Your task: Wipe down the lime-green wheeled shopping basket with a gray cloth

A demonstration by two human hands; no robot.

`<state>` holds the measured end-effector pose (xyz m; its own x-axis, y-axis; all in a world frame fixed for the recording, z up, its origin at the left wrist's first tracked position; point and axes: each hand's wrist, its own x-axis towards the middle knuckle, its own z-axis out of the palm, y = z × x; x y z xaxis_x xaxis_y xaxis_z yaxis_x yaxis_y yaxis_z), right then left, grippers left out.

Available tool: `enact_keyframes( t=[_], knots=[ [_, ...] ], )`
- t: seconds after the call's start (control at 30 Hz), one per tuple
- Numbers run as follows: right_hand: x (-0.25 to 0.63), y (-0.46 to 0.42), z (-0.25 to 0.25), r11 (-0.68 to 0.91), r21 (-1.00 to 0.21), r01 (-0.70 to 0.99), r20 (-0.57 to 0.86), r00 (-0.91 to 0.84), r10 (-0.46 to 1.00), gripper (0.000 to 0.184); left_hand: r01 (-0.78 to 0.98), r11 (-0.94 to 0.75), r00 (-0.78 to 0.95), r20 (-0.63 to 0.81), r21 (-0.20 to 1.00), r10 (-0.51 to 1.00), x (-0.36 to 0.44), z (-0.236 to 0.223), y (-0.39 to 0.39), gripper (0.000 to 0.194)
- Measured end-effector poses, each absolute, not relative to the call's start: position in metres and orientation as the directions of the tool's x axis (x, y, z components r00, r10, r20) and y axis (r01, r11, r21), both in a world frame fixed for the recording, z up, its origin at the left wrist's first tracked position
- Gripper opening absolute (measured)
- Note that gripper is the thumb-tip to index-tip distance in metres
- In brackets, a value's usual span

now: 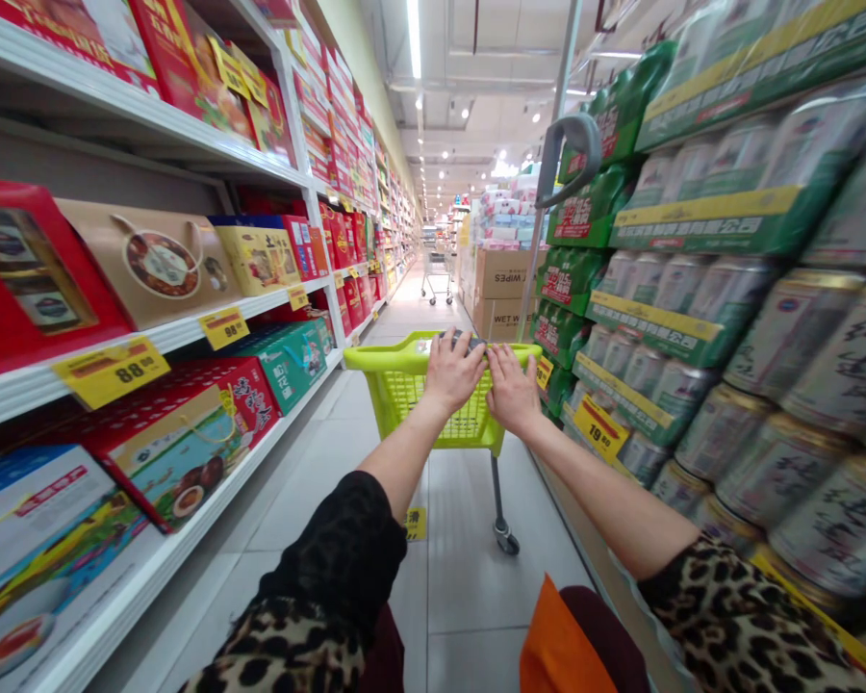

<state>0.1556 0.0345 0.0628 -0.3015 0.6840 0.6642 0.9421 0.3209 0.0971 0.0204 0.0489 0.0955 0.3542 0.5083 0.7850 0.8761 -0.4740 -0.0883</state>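
Head view: the left hand (447,373) and right hand (512,390) each close their grip over the rim of a lime-green plastic shopping trolley (411,395), which stands on pale floor tiles (462,558) just ahead. It looks light and stiff, easily held there. White gift-box shelves (151,339) and stacked canned drinks (728,318) flank the aisle.

A supermarket — white shelves (260,304) of boxed gifts (155,265) with yellow price tags (112,372), stacked canned drinks (779,491), and a green shopping cart (382,358) in a long aisle (462,587).
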Motion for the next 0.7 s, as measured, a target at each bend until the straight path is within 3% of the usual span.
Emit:
enact_keyframes(
  t=[0.13, 0.33, 0.5, 0.6, 0.7],
  knots=[
    [0.161, 0.034, 0.065, 0.309, 0.128, 0.942, 0.640, -0.317, 0.700, 0.065, 0.897, -0.436, 0.314, 0.798, -0.072, 0.514, 0.006, 0.097, 0.055, 0.026],
    [0.162, 0.037, 0.061, 0.338, 0.121, 0.933, 0.651, -0.332, 0.683, 0.066, 0.963, -0.267, 0.104, 0.843, 0.048, 0.527, -0.084, 0.089, 0.057, 0.025],
    [0.152, 0.036, 0.062, 0.325, 0.067, 0.943, 0.669, -0.284, 0.687, 0.066, 0.955, -0.283, 0.081, 0.845, 0.085, 0.529, -0.093, 0.085, 0.053, 0.025],
    [0.141, 0.036, 0.069, 0.340, 0.063, 0.938, 0.665, -0.294, 0.687, 0.065, 0.932, -0.354, 0.124, 0.846, 0.080, 0.518, -0.057, 0.086, 0.054, 0.028],
    [0.132, 0.038, 0.076, 0.381, 0.061, 0.923, 0.672, -0.320, 0.668, 0.065, 0.880, -0.473, 0.300, 0.817, -0.039, 0.492, -0.020, 0.091, 0.057, 0.026]
  ],
)
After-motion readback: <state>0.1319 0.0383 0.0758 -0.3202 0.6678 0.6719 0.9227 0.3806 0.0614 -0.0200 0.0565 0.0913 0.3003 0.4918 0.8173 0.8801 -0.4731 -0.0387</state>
